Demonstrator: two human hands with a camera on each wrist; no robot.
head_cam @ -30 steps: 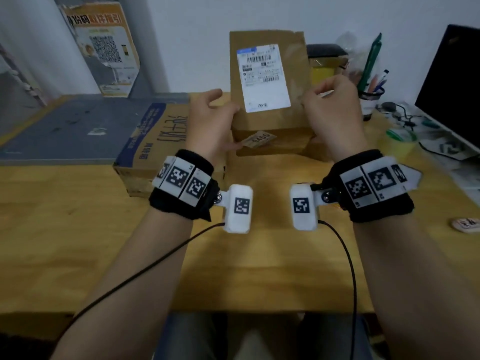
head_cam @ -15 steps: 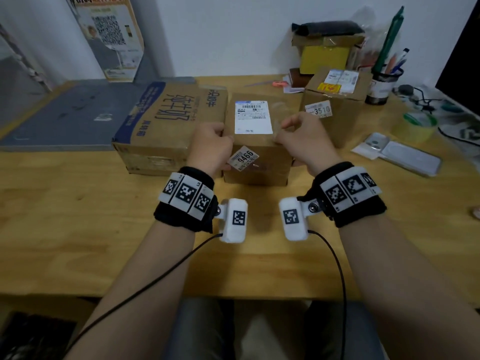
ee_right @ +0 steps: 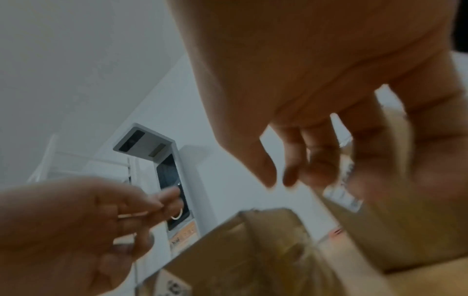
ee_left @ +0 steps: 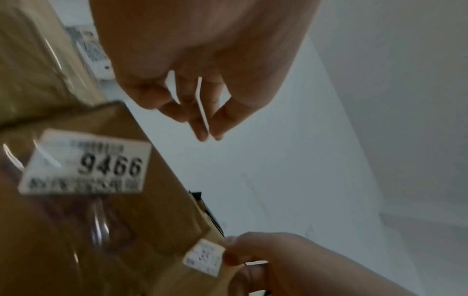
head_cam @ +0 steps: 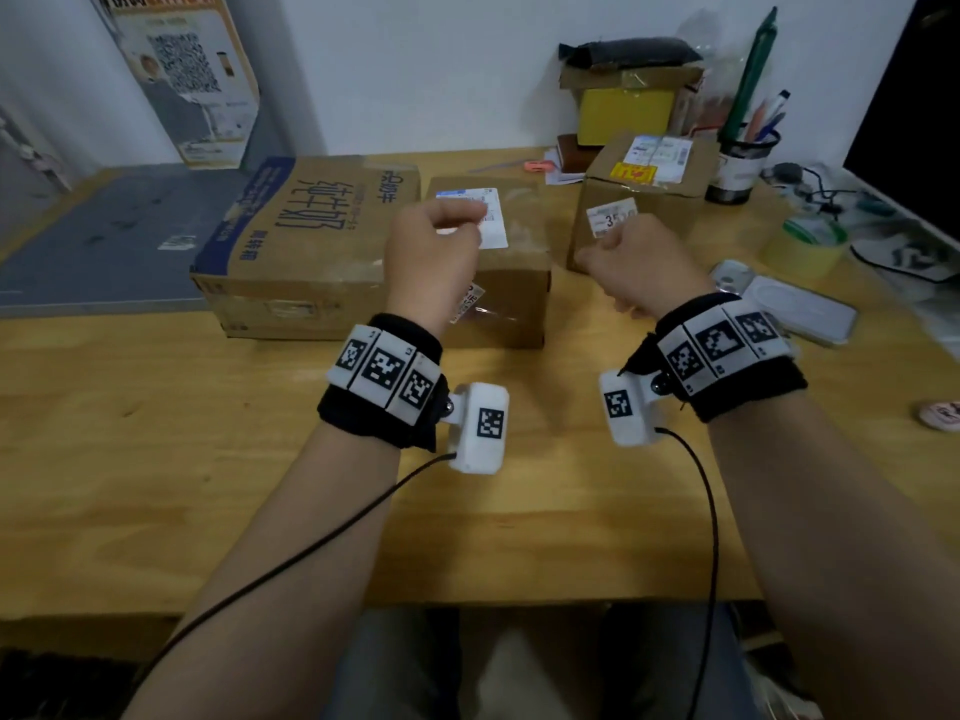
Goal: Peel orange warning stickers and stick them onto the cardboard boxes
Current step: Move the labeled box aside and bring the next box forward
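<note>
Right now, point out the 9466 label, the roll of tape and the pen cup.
9466 label [ee_left: 86,163]: left wrist view, on the printed digits.
roll of tape [head_cam: 802,246]: head view, on its outer wall.
pen cup [head_cam: 740,171]: head view, on its front wall.

White tag [ee_left: 84,163] on middle box [head_cam: 511,298] reads "9466" (smaller print blurred); right box [head_cam: 670,215] tag [head_cam: 612,216] shows "35".

Three cardboard boxes sit on the desk: a large printed one [head_cam: 306,241] at ten o'clock, a middle one [head_cam: 511,283] at twelve, another [head_cam: 649,200] at one o'clock (perhaps a fourth behind it), plus two hands and one tape roll [head_cam: 805,241].
</note>
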